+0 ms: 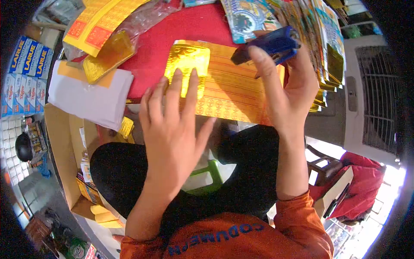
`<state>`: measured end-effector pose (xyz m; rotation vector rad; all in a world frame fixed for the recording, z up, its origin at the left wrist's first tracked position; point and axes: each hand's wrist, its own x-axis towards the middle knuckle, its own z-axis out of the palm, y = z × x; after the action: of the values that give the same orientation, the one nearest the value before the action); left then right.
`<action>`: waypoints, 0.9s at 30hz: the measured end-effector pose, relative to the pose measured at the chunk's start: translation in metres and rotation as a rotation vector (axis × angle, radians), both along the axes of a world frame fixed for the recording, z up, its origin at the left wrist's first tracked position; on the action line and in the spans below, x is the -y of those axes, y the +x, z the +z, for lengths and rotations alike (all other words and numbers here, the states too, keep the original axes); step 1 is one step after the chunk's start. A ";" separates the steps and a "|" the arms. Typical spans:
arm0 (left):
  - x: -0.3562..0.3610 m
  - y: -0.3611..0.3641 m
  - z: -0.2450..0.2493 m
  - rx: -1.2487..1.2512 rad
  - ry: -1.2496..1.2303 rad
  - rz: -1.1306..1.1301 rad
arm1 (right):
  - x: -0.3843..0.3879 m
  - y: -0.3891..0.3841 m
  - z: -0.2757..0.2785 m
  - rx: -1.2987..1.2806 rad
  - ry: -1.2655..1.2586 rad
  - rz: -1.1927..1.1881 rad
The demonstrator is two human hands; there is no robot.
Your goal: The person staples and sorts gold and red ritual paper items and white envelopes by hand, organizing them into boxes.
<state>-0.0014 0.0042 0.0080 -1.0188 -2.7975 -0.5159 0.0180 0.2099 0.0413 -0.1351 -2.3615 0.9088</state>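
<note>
My left hand point(170, 110) lies with its fingers spread, the tips pressing on a shiny gold foil sheet point(188, 56). That foil rests on the left end of a yellow-orange printed paper point(237, 93) with red patterns. In my right hand point(293, 90) is a dark blue stapler point(276, 45), gripped between thumb and fingers above the paper's right end. The stapler's nose points left. Part of the right hand's fingers is hidden behind the stapler.
Around the red surface point(151, 47) are white paper sheets point(88, 97), a plastic-wrapped gold pack point(110, 56), yellow printed papers point(105, 21) and stacked colourful packets point(319, 39). A cardboard box point(64, 142) stands at the left, near stacked beer cartons point(26, 82).
</note>
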 end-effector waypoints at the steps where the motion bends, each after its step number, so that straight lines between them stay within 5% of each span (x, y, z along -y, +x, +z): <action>1: -0.002 0.001 0.003 0.008 -0.009 0.001 | -0.004 0.001 0.001 -0.085 -0.088 0.047; 4: -0.003 0.003 0.003 -0.020 -0.004 0.004 | -0.013 0.004 -0.001 -0.309 -0.382 -0.026; 8: -0.004 0.002 0.000 -0.053 0.048 -0.006 | -0.027 0.015 0.012 -0.440 -0.388 -0.074; 17: -0.008 -0.003 -0.003 -0.188 -0.071 0.121 | -0.053 0.038 0.007 -0.349 -0.446 -0.071; 27: -0.020 0.010 0.010 -0.189 -0.048 -0.039 | -0.063 0.039 0.005 -0.195 0.083 -0.094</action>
<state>0.0084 0.0244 0.0175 -1.0732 -2.6401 -0.3383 0.0566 0.2731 0.0467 -0.1179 -2.1884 0.7431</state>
